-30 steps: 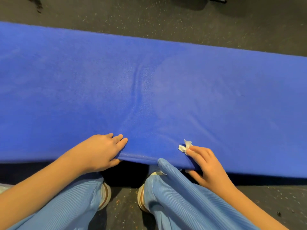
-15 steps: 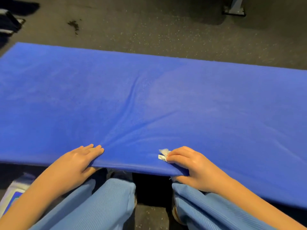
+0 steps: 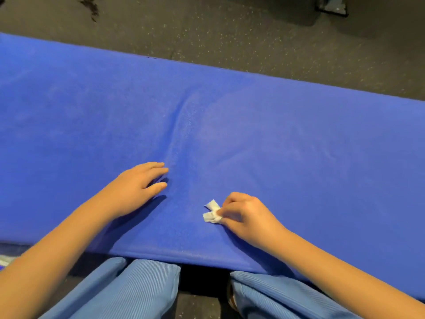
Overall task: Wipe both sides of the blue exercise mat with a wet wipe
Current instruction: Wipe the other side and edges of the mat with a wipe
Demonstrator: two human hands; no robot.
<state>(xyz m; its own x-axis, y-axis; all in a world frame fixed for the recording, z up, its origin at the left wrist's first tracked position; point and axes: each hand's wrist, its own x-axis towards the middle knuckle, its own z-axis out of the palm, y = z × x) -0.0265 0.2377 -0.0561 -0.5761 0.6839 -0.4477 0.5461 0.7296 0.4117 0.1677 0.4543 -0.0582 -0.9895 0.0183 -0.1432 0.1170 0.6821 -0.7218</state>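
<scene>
Reaching over the near long edge of a blue exercise mat [image 3: 287, 139], a person has both bare hands on its top surface. The mat lies flat on a dark speckled floor [image 3: 230, 35] and runs across the whole view from left to right, with a soft crease running up its middle away from the hands.

The left hand [image 3: 135, 189] lies palm down on the mat with fingers stretched out and close together and the thumb held a little apart. It grips nothing. The right hand [image 3: 248, 217] sits just to the right of it and slightly nearer the person, with fingers curled. Its fingertips pinch a small, crumpled white wet wipe [image 3: 212, 211] and hold it against the mat. The wipe pokes out on the left side of the hand, between the two hands.

Below the mat's near edge are the person's knees in light blue ribbed trousers [image 3: 142, 293]. On the floor beyond the mat there is a dark smudge [image 3: 90, 8] at the far left and part of a grey metal base [image 3: 333, 5] at the far right.
</scene>
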